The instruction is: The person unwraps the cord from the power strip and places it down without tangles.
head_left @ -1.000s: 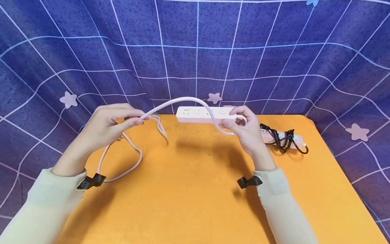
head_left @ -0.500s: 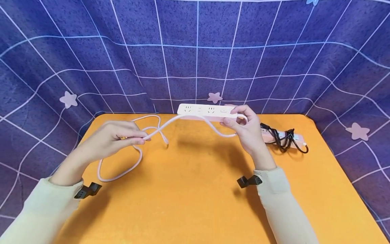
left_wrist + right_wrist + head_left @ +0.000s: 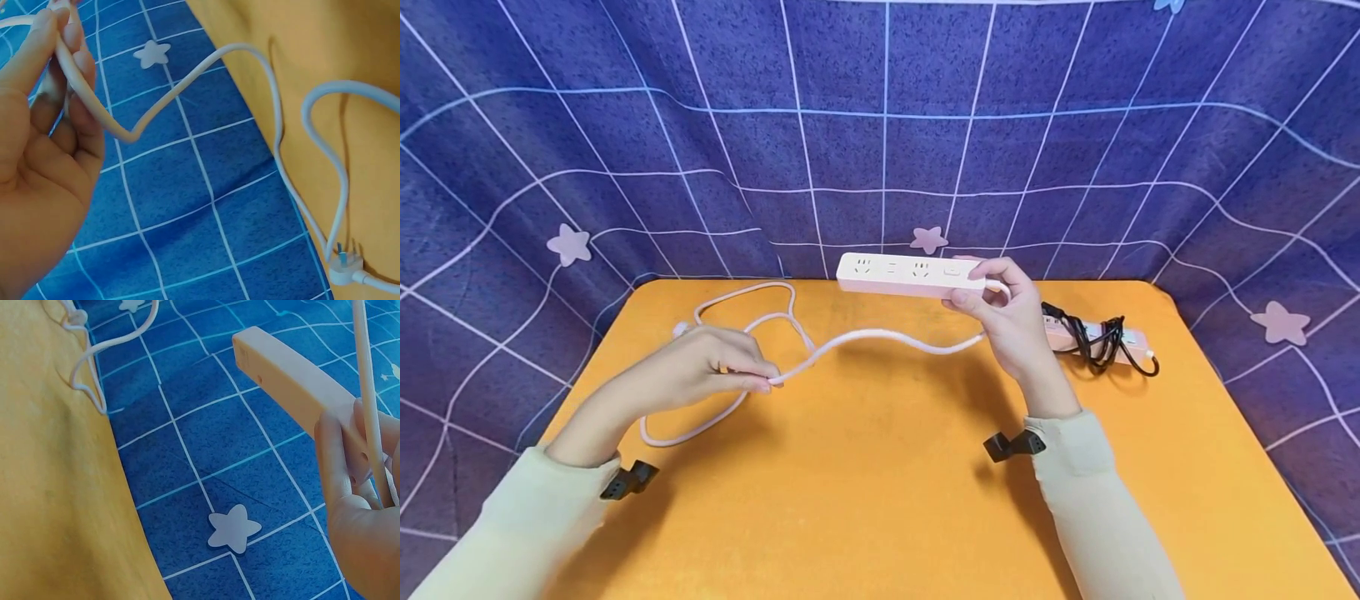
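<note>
A white power strip [image 3: 895,276] is held above the table by my right hand [image 3: 1011,321], which grips its right end between thumb and fingers. Its white cord [image 3: 880,334] leaves that end, loops by the right palm and sags across to my left hand [image 3: 715,367]. The left thumb and fingers pinch the cord at mid-length. Beyond that pinch, the rest lies in loose loops on the table's left side. In the left wrist view the cord's plug [image 3: 345,269] rests on the table with its prongs up. The right wrist view shows the strip's side [image 3: 300,387] and the cord passing the palm.
At the right of the orange table [image 3: 880,500] lies a second power strip [image 3: 1131,342] wrapped in its black cord [image 3: 1097,346]. A blue grid-patterned curtain [image 3: 880,150] with star shapes hangs behind and beside the table.
My left hand has come down and slightly right with the cord, so the arch in front of the strip has dropped below it. The right hand and strip have barely moved; the strip has tilted slightly.
</note>
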Tool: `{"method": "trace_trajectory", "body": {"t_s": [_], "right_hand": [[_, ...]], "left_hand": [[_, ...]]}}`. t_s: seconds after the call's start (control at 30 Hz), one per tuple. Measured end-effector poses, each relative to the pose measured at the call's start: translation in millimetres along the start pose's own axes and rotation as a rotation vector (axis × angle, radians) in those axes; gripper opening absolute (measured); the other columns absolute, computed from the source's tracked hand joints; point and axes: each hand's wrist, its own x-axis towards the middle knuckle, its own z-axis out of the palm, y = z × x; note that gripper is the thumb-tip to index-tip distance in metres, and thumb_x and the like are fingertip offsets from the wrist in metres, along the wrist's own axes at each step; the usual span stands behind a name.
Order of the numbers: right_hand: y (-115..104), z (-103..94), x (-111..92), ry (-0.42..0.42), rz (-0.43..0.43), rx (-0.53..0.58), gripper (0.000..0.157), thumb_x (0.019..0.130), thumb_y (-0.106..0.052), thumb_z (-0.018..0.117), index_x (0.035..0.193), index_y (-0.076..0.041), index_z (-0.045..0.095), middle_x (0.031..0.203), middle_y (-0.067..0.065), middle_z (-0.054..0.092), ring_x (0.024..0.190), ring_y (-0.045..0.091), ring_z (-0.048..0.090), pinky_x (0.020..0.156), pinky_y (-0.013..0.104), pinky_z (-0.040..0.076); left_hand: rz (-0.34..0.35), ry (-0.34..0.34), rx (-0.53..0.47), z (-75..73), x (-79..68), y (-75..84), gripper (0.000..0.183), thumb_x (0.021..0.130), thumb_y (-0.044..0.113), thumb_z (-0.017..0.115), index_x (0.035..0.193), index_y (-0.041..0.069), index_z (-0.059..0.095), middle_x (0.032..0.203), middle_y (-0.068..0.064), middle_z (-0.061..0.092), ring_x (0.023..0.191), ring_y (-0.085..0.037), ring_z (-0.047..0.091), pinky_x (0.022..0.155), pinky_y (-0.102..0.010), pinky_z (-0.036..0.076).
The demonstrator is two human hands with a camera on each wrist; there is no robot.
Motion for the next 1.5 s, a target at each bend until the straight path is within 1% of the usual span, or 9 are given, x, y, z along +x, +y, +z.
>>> {"method": "trace_trajectory", "body": {"t_s": [0.23, 0.57, 0.7, 0.83, 0.93, 1.03, 1.17, 1.3, 1.5], "right_hand": [[0, 1.2, -1, -0.005, 0.015, -0.015, 0.033, 0.090, 0.022, 0.068, 0.102, -0.009, 0.064, 0.114, 0.016, 0.061, 0.085, 0.024, 0.077, 0.083, 0.041, 0.064], [10, 1.1, -1, 0.003, 0.064, -0.090, 0.034, 0.087, 0.018, 0.074, 0.100, -0.012, 0.065, 0.118, 0.013, 0.062, 0.084, 0.023, 0.078, 0.083, 0.040, 0.064], [15, 5.0, -3, 0.006, 0.097, -0.123, 0.036, 0.084, 0.017, 0.078, 0.099, -0.013, 0.065, 0.120, 0.009, 0.064, 0.086, 0.021, 0.077, 0.082, 0.036, 0.065], [20, 11.4, -4, -0.033, 0.154, -0.163, 0.037, 0.083, 0.018, 0.078, 0.098, -0.013, 0.064, 0.126, 0.008, 0.063, 0.090, 0.020, 0.075, 0.081, 0.032, 0.064], [25, 16.0, -4, -0.064, 0.195, -0.207, 0.037, 0.083, 0.016, 0.079, 0.097, -0.012, 0.060, 0.131, 0.009, 0.061, 0.093, 0.021, 0.074, 0.080, 0.030, 0.062], [30, 19.8, -2, -0.086, 0.218, -0.248, 0.037, 0.084, 0.015, 0.080, 0.097, -0.010, 0.056, 0.131, 0.010, 0.059, 0.095, 0.022, 0.072, 0.079, 0.028, 0.061], [42, 29.0, 6, -0.117, 0.242, -0.277, 0.035, 0.086, 0.014, 0.078, 0.099, -0.005, 0.053, 0.128, 0.009, 0.055, 0.092, 0.022, 0.070, 0.076, 0.026, 0.059], [59, 42.7, 12, -0.148, 0.281, -0.272, 0.034, 0.087, 0.015, 0.077, 0.100, -0.001, 0.051, 0.130, 0.008, 0.053, 0.094, 0.022, 0.071, 0.080, 0.031, 0.061], [86, 62.1, 19, -0.147, 0.331, -0.300, 0.033, 0.087, 0.012, 0.078, 0.098, -0.007, 0.053, 0.125, 0.006, 0.053, 0.085, 0.017, 0.069, 0.075, 0.026, 0.057]], "left_hand": [[-0.005, -0.100, 0.025, 14.7, -3.4, -11.1, 0.016, 0.089, 0.015, 0.084, 0.103, 0.022, 0.085, 0.085, 0.021, 0.067, 0.074, 0.005, 0.054, 0.065, -0.012, 0.044], [-0.047, -0.136, 0.221, 16.3, -14.9, -21.8, 0.014, 0.086, 0.019, 0.087, 0.096, 0.029, 0.084, 0.077, 0.024, 0.059, 0.069, 0.008, 0.047, 0.060, -0.017, 0.042], [-0.046, -0.146, 0.326, 14.2, -21.2, -29.4, 0.013, 0.084, 0.023, 0.089, 0.089, 0.032, 0.081, 0.073, 0.024, 0.056, 0.069, 0.007, 0.049, 0.065, -0.020, 0.040], [-0.053, -0.155, 0.457, 9.9, -26.7, -37.0, 0.020, 0.077, 0.027, 0.091, 0.078, 0.035, 0.073, 0.070, 0.022, 0.054, 0.068, 0.000, 0.055, 0.064, -0.027, 0.042], [-0.083, -0.169, 0.549, 5.4, -31.0, -41.6, 0.018, 0.072, 0.031, 0.092, 0.078, 0.036, 0.075, 0.069, 0.022, 0.057, 0.068, -0.005, 0.060, 0.067, -0.035, 0.042], [-0.098, -0.188, 0.589, -0.2, -32.6, -48.9, 0.016, 0.072, 0.031, 0.092, 0.083, 0.035, 0.081, 0.073, 0.020, 0.066, 0.071, -0.012, 0.065, 0.071, -0.041, 0.048], [-0.093, -0.205, 0.631, -11.6, -31.3, -62.5, 0.016, 0.068, 0.028, 0.093, 0.079, 0.031, 0.082, 0.071, 0.013, 0.066, 0.072, -0.018, 0.066, 0.068, -0.040, 0.054], [-0.103, -0.232, 0.685, -21.8, -31.1, -79.3, 0.019, 0.065, 0.027, 0.094, 0.071, 0.033, 0.077, 0.065, 0.012, 0.055, 0.069, -0.019, 0.061, 0.064, -0.039, 0.051], [-0.144, -0.248, 0.729, -31.4, -30.3, -100.8, 0.017, 0.066, 0.025, 0.093, 0.072, 0.032, 0.078, 0.069, 0.012, 0.062, 0.074, -0.020, 0.064, 0.067, -0.039, 0.054]]}}
